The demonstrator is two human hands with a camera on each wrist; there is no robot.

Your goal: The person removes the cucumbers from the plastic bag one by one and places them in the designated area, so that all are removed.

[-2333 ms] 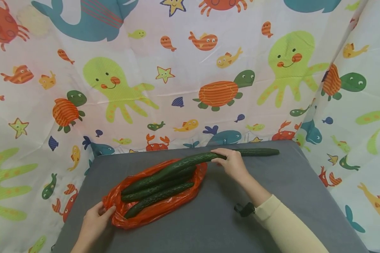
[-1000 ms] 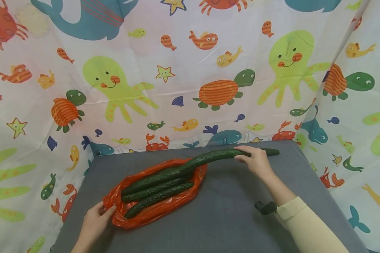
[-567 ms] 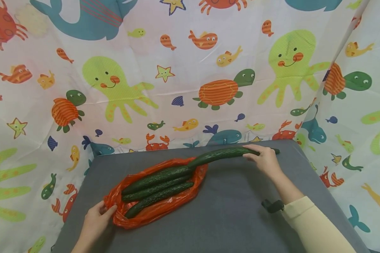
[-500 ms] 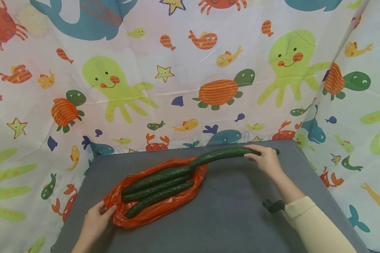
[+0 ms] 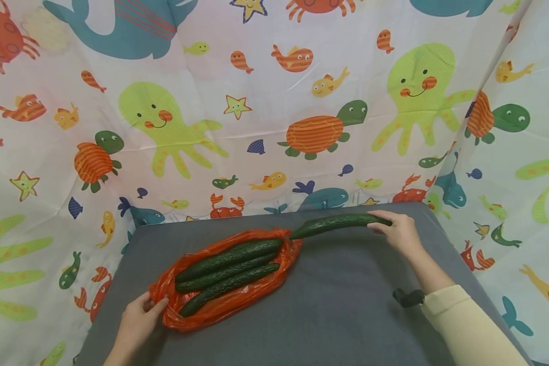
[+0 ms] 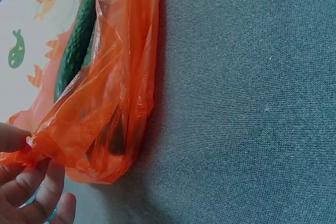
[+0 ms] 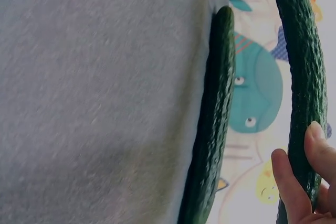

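Observation:
My right hand (image 5: 403,233) grips a long dark green cucumber (image 5: 334,222) near its right end. The cucumber is raised, its left tip by the right end of an orange plastic bag (image 5: 244,301); whether they touch, I cannot tell. At the bag's left end my left hand (image 5: 138,319) pinches the crumpled plastic (image 6: 68,135) between thumb and fingers. Three cucumbers (image 5: 229,285) lie side by side in the bag's wide mouth. Another cucumber (image 7: 212,124) rests on the cloth near the table's back edge; the right wrist view shows it apart from the held one.
Grey cloth covers the table (image 5: 329,305). A white curtain (image 5: 265,168) printed with sea animals rises behind it and at both sides. A small dark device (image 5: 408,298) sits at my right wrist by the pale sleeve (image 5: 471,325).
My right hand has moved right along the back of the table, drawing the cucumber out over the bag's right end. The left hand keeps its hold and place on the bag.

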